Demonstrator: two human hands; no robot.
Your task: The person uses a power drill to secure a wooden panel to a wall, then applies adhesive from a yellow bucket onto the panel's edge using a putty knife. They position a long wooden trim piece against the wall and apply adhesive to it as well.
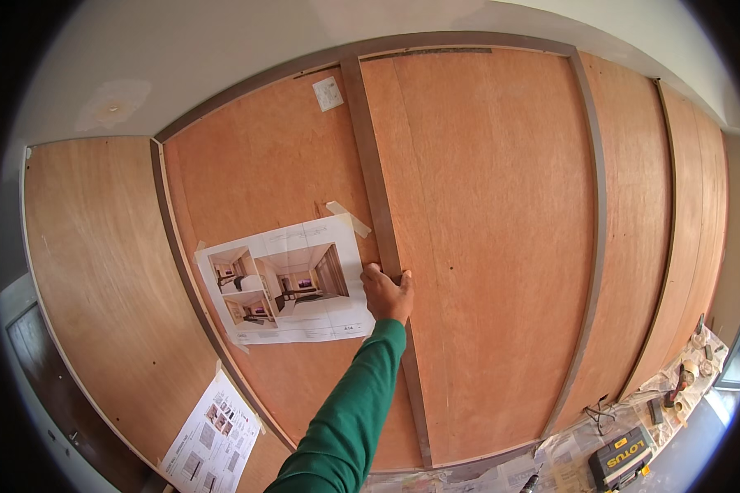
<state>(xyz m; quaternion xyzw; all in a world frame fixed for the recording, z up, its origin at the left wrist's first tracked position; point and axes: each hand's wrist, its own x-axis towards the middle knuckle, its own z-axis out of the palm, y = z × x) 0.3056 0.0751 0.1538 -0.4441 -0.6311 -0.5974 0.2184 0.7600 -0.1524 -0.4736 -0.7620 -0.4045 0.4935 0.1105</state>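
Since tape point(350, 218) seems to hold the picture sheet point(286, 282) up, the left hand point(389, 293) freely pinches the brown strip point(376, 189) along the wood panel's point(255, 164) right edge.

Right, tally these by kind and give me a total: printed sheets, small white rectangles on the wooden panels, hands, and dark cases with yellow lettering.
Printed sheets: 2 (the room-picture sheet and the lower-left sheet)
Small white rectangle: 1
Hands: 1 (the left hand)
Dark case: 1
Total: 5
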